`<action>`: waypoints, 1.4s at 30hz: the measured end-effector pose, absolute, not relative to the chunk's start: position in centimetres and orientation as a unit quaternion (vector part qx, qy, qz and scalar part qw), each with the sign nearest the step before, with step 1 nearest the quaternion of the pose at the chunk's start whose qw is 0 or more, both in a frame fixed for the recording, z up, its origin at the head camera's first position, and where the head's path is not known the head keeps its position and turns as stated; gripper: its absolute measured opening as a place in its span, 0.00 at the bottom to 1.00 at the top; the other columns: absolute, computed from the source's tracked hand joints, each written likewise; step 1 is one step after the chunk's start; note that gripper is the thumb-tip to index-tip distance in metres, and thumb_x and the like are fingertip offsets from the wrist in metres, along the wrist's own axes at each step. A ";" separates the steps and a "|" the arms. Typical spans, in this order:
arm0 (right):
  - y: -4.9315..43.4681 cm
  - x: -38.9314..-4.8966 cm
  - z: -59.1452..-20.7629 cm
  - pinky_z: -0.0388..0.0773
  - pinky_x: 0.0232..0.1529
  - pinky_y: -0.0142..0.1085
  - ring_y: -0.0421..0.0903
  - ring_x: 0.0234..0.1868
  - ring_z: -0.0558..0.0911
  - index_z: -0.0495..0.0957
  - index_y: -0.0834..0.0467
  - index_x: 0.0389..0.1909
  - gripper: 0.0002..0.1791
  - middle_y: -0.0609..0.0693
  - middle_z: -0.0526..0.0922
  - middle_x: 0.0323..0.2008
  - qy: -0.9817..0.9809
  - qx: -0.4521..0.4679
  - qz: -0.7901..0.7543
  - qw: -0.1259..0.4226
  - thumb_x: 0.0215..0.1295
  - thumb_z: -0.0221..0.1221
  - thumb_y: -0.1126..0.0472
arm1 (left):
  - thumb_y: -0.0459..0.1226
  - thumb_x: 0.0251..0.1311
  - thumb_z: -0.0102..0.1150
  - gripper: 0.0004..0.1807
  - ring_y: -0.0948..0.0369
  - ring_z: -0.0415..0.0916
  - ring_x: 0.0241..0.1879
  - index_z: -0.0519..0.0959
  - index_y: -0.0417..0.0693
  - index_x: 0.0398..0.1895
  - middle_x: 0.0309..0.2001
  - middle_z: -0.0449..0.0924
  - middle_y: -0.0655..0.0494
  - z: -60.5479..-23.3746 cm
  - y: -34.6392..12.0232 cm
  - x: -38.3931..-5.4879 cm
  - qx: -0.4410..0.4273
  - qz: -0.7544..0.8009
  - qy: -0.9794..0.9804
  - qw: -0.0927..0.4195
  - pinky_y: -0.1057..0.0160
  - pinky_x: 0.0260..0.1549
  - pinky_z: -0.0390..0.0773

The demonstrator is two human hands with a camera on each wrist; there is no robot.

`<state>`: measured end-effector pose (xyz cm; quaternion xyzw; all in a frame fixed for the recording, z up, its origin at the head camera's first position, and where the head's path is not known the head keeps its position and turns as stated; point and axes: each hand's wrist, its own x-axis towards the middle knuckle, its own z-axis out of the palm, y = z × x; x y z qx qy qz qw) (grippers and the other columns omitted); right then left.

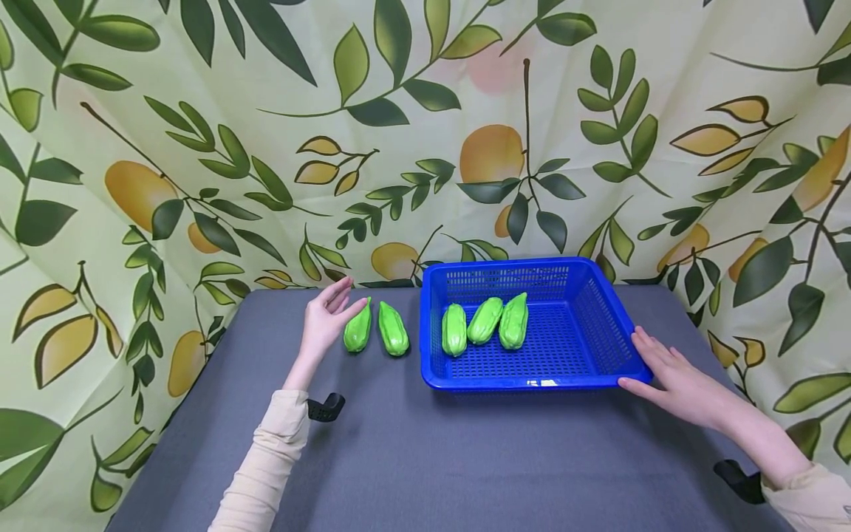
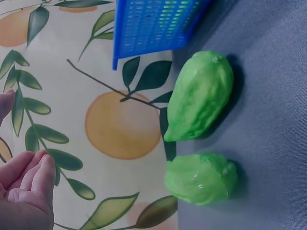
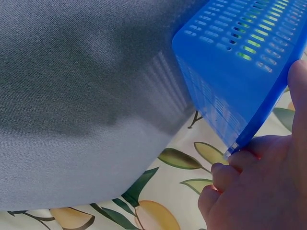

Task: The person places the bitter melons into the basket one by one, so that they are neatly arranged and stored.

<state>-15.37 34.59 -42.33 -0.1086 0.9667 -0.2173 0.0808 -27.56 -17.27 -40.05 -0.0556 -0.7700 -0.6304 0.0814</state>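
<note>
Two glossy green ridged gourds with pointed tips lie side by side on the table left of the blue basket: a left gourd (image 1: pixel 357 330) and a right gourd (image 1: pixel 394 329). My left hand (image 1: pixel 325 314) hovers at the left gourd, partly overlapping its top in the head view. Its fingers are loosely bent, with nothing between them and the thumb. Three more gourds lie inside the blue basket (image 1: pixel 518 383), toward its left side, one of them the leftmost gourd (image 1: pixel 455 329). My right hand (image 1: pixel 685 384) rests against the basket's right rim, thumb near the front corner, fingers extended along the side.
The grey-covered table (image 1: pixel 465 458) reaches back to a hanging cloth (image 1: pixel 412 148) printed with leaves and orange fruit. Black wrist mounts sit below both hands, the left mount (image 1: pixel 326 408) and the right mount (image 1: pixel 739 482).
</note>
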 end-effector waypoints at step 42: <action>34.5 -15.4 -42.4 0.24 0.71 0.59 0.71 0.71 0.40 0.37 0.70 0.72 0.52 0.72 0.38 0.72 0.967 -0.102 -0.219 0.085 0.66 0.52 0.40 | 0.39 0.56 0.66 0.37 0.44 0.63 0.66 0.63 0.31 0.66 0.66 0.65 0.34 -46.7 -20.4 -27.3 0.044 -0.547 -0.834 0.062 0.57 0.64 0.68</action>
